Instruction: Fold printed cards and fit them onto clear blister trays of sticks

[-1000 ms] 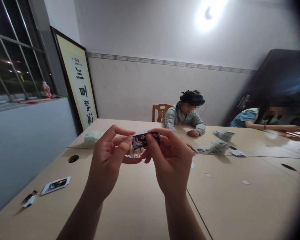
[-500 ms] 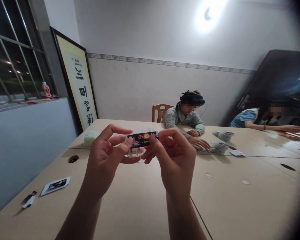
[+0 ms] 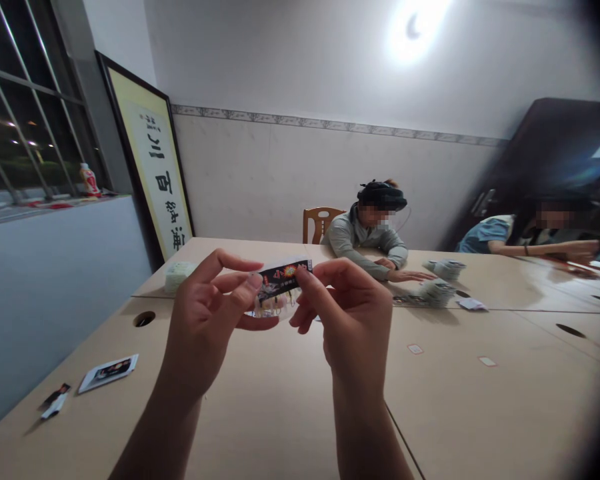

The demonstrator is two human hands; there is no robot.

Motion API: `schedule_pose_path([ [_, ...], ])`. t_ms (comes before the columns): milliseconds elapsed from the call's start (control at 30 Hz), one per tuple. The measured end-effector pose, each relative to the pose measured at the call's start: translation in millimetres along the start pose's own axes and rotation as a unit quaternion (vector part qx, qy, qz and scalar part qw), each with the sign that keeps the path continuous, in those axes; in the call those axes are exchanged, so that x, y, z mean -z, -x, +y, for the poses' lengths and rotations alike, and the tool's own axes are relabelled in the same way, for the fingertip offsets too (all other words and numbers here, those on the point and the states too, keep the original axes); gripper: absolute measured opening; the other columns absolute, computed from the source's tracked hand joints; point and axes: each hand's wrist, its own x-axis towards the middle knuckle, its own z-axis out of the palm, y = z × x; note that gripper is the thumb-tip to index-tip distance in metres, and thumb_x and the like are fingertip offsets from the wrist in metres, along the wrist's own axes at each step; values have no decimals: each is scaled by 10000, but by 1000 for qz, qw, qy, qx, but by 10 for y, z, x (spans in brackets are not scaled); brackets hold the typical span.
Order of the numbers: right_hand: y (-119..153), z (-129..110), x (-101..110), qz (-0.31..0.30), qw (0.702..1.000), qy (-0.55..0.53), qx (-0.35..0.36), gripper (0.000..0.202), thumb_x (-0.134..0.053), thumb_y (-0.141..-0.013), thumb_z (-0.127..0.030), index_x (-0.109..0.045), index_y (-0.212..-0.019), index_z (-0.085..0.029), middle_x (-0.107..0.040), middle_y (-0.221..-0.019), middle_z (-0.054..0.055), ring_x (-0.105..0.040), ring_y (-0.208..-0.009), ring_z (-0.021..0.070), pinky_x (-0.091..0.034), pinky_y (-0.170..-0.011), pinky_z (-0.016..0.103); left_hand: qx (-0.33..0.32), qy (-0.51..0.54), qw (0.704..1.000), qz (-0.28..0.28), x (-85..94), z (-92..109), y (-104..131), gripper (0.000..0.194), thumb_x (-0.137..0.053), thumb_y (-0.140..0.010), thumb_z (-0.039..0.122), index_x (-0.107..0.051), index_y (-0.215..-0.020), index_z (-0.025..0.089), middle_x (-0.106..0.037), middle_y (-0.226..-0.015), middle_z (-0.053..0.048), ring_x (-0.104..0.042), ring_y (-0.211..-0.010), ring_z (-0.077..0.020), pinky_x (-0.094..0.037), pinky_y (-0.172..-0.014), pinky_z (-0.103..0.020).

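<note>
Both of my hands hold up a small clear plastic packet of hooks (image 3: 281, 285) above the table. A black printed label with red and yellow marks runs across its upper part. Below the label, small thin curved pieces that look like fish hooks show through the plastic. My left hand (image 3: 210, 313) pinches the packet's left end between thumb and fingers. At the other end, the thumb and forefinger of my right hand (image 3: 353, 313) grip the label's right corner, and its other fingers curl below. My fingertips cover both ends of the packet.
A flat printed packet (image 3: 109, 373) and a torn wrapper piece (image 3: 56, 402) lie at the left. One stack of packets (image 3: 177, 277) stands behind my left hand. Across the table (image 3: 260, 413), a person (image 3: 367, 230) works beside stacked packets (image 3: 437, 292); another person sits farther right.
The packet has tilted, its right end higher, and more of the clear part with hooks shows below the label. The person opposite has moved one hand toward the stacked packets.
</note>
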Motion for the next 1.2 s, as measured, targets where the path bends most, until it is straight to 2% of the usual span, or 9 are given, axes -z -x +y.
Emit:
schedule_pose_path([
  [167,-14,9,24,-20,999,-23,-9,220,-790,-788,-302,-632,-693,-182,-599,-451,-53,-591,-338,108,-455,-304,166,0,5,1000,1,9,-5,-6,235,-788,-818,343,-626,-918,206,-753,-734,2,-754,-622,-189,-651,-527,-258],
  [433,-12,25,43,-20,999,-26,-31,278,-800,-792,-306,-584,-659,-192,-592,-427,-61,-587,-325,109,-447,-299,166,-10,6,1000,3,-2,-6,19,210,-780,-833,339,-633,-898,204,-759,-757,18,-759,-638,-191,-669,-532,-292],
  [767,-16,27,49,-33,997,-47,-45,305,-812,-795,-317,-574,-654,-189,-612,-445,-51,-583,-322,100,-422,-294,149,-17,-8,1000,2,0,14,58,182,-776,-829,320,-641,-884,212,-771,-781,13,-765,-692,-191,-664,-532,-265],
  [967,-19,29,70,-40,996,-57,-55,314,-816,-794,-315,-569,-647,-188,-600,-439,-56,-578,-311,99,-406,-282,143,-24,-10,999,38,-46,39,90,162,-772,-822,306,-651,-859,204,-768,-780,6,-760,-687,-188,-656,-513,-241],
  [1200,-29,33,77,-55,996,-59,-50,315,-800,-815,-326,-568,-653,-188,-595,-441,-59,-569,-306,94,-399,-281,146,-34,-32,999,14,-3,20,88,181,-773,-835,339,-652,-878,211,-772,-818,5,-765,-705,-194,-668,-524,-264],
])
